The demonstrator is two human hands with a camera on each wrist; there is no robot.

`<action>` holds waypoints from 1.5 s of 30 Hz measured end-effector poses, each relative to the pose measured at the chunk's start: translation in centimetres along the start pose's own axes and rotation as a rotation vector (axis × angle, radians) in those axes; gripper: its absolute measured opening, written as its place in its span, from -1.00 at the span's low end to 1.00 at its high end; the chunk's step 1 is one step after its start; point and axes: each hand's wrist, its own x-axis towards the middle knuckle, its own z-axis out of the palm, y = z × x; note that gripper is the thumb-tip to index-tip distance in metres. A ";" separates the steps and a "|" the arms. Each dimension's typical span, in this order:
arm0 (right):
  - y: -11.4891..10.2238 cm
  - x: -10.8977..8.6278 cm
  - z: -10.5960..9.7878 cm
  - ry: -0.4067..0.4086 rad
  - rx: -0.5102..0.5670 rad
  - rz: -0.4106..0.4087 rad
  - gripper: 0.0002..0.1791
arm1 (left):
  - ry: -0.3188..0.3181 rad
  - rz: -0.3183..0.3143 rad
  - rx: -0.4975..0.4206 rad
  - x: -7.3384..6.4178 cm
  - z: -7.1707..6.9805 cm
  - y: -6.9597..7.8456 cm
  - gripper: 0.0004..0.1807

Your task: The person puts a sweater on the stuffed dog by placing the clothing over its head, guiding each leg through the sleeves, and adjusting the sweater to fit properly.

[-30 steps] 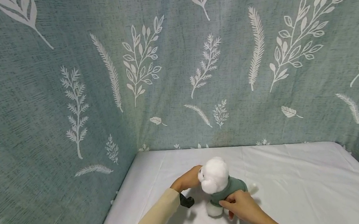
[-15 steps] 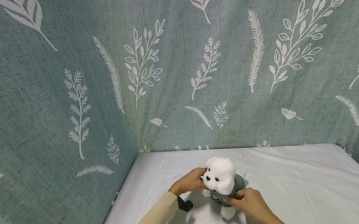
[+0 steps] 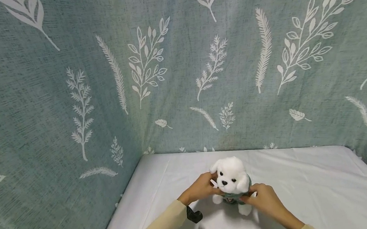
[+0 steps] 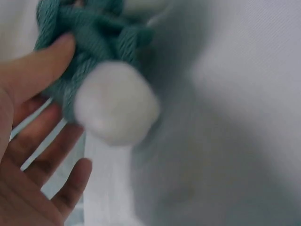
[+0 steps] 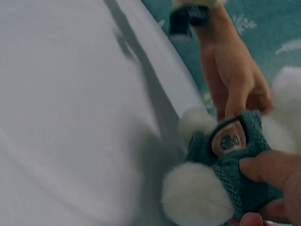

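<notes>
A white plush dog [image 3: 231, 174] in a green knitted sweater [image 5: 256, 190] faces the head camera, upright over the white sheet. My left hand [image 3: 202, 188] grips its side; in the left wrist view the thumb [image 4: 59, 59] presses the knit while several fingers reach behind, beside a round white paw [image 4: 117, 103]. On the opposite side my right hand [image 3: 265, 200] pinches the sweater between thumb [image 5: 268, 167] and fingers. A small printed patch [image 5: 229, 138] shows on the sweater's chest. The dog's back and tail are hidden.
A white sheet [image 3: 298, 181] covers the surface beneath. Green curtains [image 3: 179, 137] with white leaf prints stand behind it and along the left. A black wrist-worn device [image 3: 194, 215] sits under my left wrist.
The plush dog has turned from facing left to facing the head camera and shifted slightly right. Both hands have moved right with it, the right one from its flank toward the front.
</notes>
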 end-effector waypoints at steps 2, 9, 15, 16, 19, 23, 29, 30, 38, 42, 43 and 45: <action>0.5 0.3 -0.3 -0.005 0.002 0.006 -0.86 | 0.029 0.017 0.018 0.0 0.5 0.3 -0.70; 1.7 0.9 -1.3 -0.001 0.002 -0.001 -0.82 | 0.123 0.071 0.044 0.0 1.9 1.2 -0.68; 2.4 1.2 -2.1 0.001 0.010 -0.018 -0.84 | 0.139 0.084 0.064 0.0 2.9 1.5 -0.63; 2.5 1.3 -2.2 0.001 0.007 -0.019 -0.84 | 0.140 0.083 0.072 0.0 3.0 1.5 -0.62; 2.7 1.3 -2.5 0.000 -0.004 -0.010 -0.79 | 0.142 0.092 0.087 0.1 3.4 1.2 -0.61; 3.1 1.3 -2.6 0.004 0.003 0.004 -0.74 | 0.130 0.107 0.069 0.2 3.8 0.9 -0.60; 3.3 1.2 -2.6 -0.009 0.001 0.000 -0.80 | 0.109 0.106 0.027 0.1 3.8 0.7 -0.50; 3.3 1.2 -2.6 -0.011 -0.001 0.003 -0.80 | 0.105 0.106 0.025 0.1 3.8 0.7 -0.51; 3.4 1.2 -2.7 -0.023 -0.016 -0.002 -0.78 | 0.089 0.106 0.009 0.2 4.0 0.5 -0.49; 3.5 1.3 -2.9 -0.026 -0.028 -0.009 -0.75 | 0.087 0.098 -0.011 0.3 4.0 0.5 -0.46; 3.6 1.4 -2.9 -0.026 -0.033 -0.014 -0.75 | 0.090 0.095 -0.012 0.3 4.0 0.5 -0.47; 3.6 1.5 -2.9 -0.024 -0.039 -0.017 -0.75 | 0.096 0.088 -0.015 0.4 4.0 0.5 -0.50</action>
